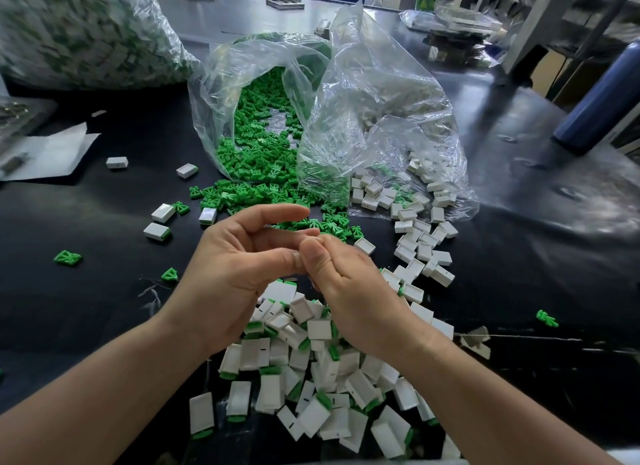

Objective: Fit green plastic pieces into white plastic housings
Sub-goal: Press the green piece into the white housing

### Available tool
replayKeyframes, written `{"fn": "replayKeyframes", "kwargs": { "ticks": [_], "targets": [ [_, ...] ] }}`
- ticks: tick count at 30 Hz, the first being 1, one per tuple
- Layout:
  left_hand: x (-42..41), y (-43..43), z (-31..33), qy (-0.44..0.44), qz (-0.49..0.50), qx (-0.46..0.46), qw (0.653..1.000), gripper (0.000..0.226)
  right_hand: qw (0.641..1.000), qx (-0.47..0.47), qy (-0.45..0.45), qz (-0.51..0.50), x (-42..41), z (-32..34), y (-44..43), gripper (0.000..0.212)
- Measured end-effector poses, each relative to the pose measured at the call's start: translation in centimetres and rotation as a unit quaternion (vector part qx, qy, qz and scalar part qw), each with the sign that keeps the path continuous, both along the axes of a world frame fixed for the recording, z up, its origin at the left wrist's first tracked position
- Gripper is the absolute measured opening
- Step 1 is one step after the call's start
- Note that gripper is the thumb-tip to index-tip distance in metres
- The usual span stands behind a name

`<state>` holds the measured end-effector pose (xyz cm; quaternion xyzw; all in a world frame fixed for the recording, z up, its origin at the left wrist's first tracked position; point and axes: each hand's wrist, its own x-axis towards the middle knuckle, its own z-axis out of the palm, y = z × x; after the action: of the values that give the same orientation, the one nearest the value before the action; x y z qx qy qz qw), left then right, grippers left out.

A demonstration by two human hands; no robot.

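Left hand point(239, 267) half-curled, right hand point(346, 288) curled tight, fingertips meeting; cannot tell if anything is held. Housings point(311, 378) piled near, green pieces point(263, 152) far.

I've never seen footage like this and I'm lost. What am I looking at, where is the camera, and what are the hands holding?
There is no machine here. A person works with bare hands, filmed by one camera worn on the head, looking down. The left hand and right hand meet above a dark table. Green pieces spill from a clear bag. White housings spill from a second bag to the right. Nearest the person lies a pile of housings with green showing. If the fingers hold anything, it is hidden.
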<state>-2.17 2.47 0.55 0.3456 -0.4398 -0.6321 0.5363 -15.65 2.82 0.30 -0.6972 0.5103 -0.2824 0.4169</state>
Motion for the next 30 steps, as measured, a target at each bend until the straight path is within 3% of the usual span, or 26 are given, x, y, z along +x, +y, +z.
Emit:
{"fn": "replayKeyframes", "kwargs": {
  "ticks": [5, 30],
  "targets": [
    [-0.15, -0.03, -0.01, 0.007, 0.008, 0.007, 1.000, 0.038, 1.000, -0.003, 0.006, -0.004, 0.17, -0.09, 0.04, 0.040],
    [-0.10, 0.08, 0.32, 0.013, 0.001, 0.019, 1.000, 0.038, 1.000, -0.018, 0.014, -0.011, 0.19, -0.30, 0.15, 0.045]
  ]
}}
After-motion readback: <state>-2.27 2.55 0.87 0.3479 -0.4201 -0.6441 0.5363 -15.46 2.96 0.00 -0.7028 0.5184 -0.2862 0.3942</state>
